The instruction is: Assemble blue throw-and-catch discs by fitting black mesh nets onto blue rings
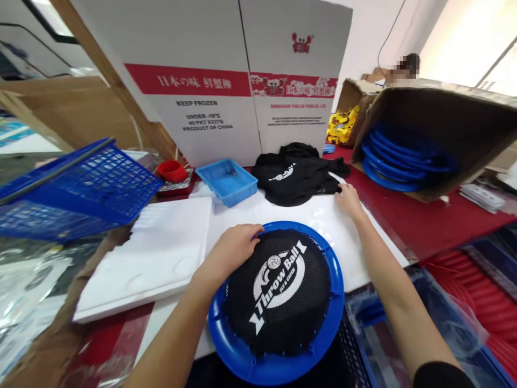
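A round blue plastic ring (pixel 337 264) with a black mesh net (pixel 299 318) across it, printed "Throw Ball", lies in front of me at the table's near edge. My left hand (pixel 238 245) grips its upper left rim, thumb and fingers closed round it. Farther off, a pile of black mesh pieces (pixel 291 180) with white print rests on the white sheet (pixel 319 221). At the pile's right edge is my right hand (pixel 348 199), its fingers pinched together on the black mesh piece; the fingertips are partly hidden.
A light blue tray (pixel 228 183) and a red bowl (pixel 173 171) stand behind the white foam board (pixel 161 253). On the left leans a blue basket (pixel 81 188). At right, a cardboard box (pixel 428 118) holds several blue rings (pixel 398 161). Below it is a blue crate (pixel 436 334). A person sits behind.
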A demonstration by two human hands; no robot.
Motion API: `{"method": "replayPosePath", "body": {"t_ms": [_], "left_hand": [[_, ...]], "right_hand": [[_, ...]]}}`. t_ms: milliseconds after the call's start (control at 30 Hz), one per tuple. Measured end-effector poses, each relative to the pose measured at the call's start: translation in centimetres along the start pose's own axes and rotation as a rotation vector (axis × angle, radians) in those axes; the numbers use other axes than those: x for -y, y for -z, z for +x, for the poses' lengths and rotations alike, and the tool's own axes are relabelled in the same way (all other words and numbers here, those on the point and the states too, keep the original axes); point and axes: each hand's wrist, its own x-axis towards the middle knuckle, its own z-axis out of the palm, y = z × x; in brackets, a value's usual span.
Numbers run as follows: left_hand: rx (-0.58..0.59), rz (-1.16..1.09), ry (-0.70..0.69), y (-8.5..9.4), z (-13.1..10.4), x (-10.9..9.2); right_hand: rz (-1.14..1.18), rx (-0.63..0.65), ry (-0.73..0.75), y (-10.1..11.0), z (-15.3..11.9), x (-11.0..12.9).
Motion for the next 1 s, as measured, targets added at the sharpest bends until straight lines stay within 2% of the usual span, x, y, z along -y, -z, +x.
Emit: {"method": "replayPosePath", "body": {"t_ms": [200,233,300,400,533,633,767,900,1000], "left_hand": [[-0.014,0.211,0.082,-0.7,-0.6,-2.6],[-0.016,0.244,0.093,-1.0,-0.7,-3.1],[-0.026,0.312,0.107,-1.5,-0.8,-3.9],[-0.048,0.386,0.124,-2.2,-0.8,-4.9],[-0.076,0.435,0.103,-2.8,-0.8,-5.5],[-0.094,0.455,0.058,-3.1,-0.7,-5.4],[-0.097,0.486,-0.012,-3.3,-0.5,-5.1],[-0.085,0.496,-0.041,-3.1,-0.5,-5.2],[-0.069,0.481,-0.028,-3.0,-0.6,-5.3]], "right_hand": [[-0.157,-0.277,-0.151,8.4,3.8,-6.3],[-0.257,-0.268,-0.192,9.6,4.3,-7.2],[-0.382,-0.169,-0.227,11.2,4.6,-8.9],[-0.439,-0.069,-0.200,11.7,3.5,-10.2],[-0.471,-0.027,-0.155,11.5,1.5,-9.7],[-0.440,0.015,-0.115,12.6,0.6,-8.4],[-0.325,-0.002,-0.078,16.4,-1.4,-6.6],[0.052,-0.061,-0.025,20.6,-4.3,-5.2],[0.255,0.004,-0.064,22.6,-6.1,-4.7]]}}
